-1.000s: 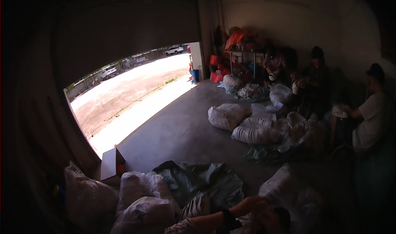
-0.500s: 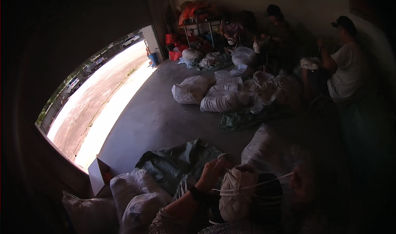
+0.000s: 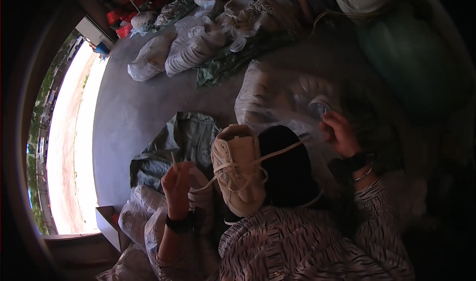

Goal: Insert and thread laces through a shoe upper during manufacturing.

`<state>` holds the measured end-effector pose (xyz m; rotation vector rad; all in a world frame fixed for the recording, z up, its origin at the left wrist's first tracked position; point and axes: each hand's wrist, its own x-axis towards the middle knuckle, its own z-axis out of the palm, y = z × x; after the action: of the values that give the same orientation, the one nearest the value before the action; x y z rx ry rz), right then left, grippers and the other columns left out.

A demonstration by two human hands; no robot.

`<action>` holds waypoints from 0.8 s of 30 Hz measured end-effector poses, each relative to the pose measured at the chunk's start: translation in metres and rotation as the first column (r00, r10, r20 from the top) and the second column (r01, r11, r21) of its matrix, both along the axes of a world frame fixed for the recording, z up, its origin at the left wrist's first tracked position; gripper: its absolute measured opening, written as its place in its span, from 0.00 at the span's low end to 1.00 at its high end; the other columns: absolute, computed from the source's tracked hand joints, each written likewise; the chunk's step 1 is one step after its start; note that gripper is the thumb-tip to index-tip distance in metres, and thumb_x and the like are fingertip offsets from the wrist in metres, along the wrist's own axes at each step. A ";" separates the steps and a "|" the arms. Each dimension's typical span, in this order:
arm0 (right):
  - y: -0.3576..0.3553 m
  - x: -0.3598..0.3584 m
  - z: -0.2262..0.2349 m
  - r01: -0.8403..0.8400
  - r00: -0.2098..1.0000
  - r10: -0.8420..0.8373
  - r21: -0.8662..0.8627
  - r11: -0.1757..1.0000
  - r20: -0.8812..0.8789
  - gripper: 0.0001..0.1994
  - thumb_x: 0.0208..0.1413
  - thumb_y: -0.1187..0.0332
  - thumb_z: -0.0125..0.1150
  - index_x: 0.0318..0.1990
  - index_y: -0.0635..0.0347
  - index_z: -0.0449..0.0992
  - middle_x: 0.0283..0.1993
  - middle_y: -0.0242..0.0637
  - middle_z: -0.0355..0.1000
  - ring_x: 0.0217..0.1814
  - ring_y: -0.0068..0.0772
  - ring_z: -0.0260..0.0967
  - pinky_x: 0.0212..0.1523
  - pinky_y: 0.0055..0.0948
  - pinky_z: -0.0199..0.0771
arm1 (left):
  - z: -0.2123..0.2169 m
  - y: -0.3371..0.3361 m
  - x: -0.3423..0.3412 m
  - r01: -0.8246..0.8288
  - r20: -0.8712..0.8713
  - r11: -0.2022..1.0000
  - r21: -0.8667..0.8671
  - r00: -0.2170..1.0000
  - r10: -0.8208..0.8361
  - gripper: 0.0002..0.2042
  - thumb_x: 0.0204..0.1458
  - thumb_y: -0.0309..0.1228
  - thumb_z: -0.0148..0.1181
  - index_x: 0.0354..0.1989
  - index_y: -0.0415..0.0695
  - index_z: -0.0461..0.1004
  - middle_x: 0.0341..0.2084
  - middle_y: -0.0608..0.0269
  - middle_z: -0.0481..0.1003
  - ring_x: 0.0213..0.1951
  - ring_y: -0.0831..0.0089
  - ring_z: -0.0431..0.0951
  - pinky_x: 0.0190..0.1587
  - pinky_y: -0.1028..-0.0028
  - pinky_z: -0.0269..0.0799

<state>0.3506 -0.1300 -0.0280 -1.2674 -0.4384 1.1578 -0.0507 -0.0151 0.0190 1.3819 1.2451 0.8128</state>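
Observation:
A beige sneaker (image 3: 239,174) stands upright close in front of my body, its pale shoelace (image 3: 225,167) crossing the front. My left hand (image 3: 177,184) is closed on one lace end to the left of the shoe, and a short tip pokes up above the fingers. The other lace end stretches right from the shoe and blurs out short of my right hand (image 3: 339,135). That hand is raised with its fingers curled; whether anything is in them I cannot make out. A dark rounded form (image 3: 287,164) sits right beside the shoe.
A clear plastic bag of pale shoes (image 3: 267,90) lies just ahead. Stuffed bags (image 3: 144,214) and a dark green sheet (image 3: 173,140) are at left. Farther off are more filled bags (image 3: 196,43), a large green sack (image 3: 411,58) and a bright doorway (image 3: 74,147).
The view has tipped down and turned. My hands have moved apart, the left one away from the shoe's top. The right-hand lace, earlier taut to my right hand, now ends short of it.

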 end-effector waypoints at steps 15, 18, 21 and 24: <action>-0.009 -0.125 0.011 -0.710 0.408 0.511 -0.088 0.698 0.757 0.04 0.55 0.72 0.50 0.36 0.60 0.65 0.28 0.45 0.70 0.31 0.50 0.70 0.30 0.40 0.68 | 0.013 -0.019 0.081 0.832 -0.873 0.508 0.225 0.403 -0.274 0.10 0.39 0.34 0.63 0.29 0.45 0.71 0.22 0.61 0.72 0.29 0.62 0.75 0.33 0.65 0.70; 0.006 -0.117 0.021 -0.516 0.654 0.376 0.023 0.856 0.656 0.04 0.54 0.74 0.50 0.36 0.61 0.64 0.27 0.44 0.70 0.31 0.51 0.70 0.30 0.39 0.68 | 0.025 -0.012 0.085 0.813 -0.877 0.569 0.120 0.356 -0.323 0.10 0.42 0.37 0.62 0.26 0.44 0.73 0.21 0.59 0.74 0.28 0.60 0.77 0.31 0.64 0.71; 0.018 -0.117 0.019 -0.473 0.603 0.279 0.054 0.879 0.748 0.04 0.55 0.74 0.50 0.36 0.62 0.65 0.26 0.43 0.69 0.26 0.42 0.69 0.28 0.34 0.67 | 0.022 -0.005 0.083 0.824 -0.845 0.550 0.133 0.384 -0.372 0.11 0.44 0.38 0.62 0.24 0.43 0.74 0.21 0.59 0.74 0.27 0.60 0.77 0.30 0.64 0.70; 0.023 -0.121 0.004 -0.478 0.509 0.292 -0.016 0.878 0.810 0.05 0.55 0.71 0.52 0.37 0.62 0.66 0.24 0.43 0.68 0.23 0.32 0.68 0.27 0.29 0.66 | 0.018 0.007 0.072 0.764 -0.649 0.642 0.065 0.521 -0.554 0.10 0.44 0.36 0.63 0.25 0.42 0.75 0.18 0.60 0.72 0.24 0.65 0.76 0.27 0.68 0.68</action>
<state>0.2299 -0.1067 -0.0243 -1.4937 -1.5691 0.7885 0.0208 -0.0082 0.0368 2.3326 0.8446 0.0099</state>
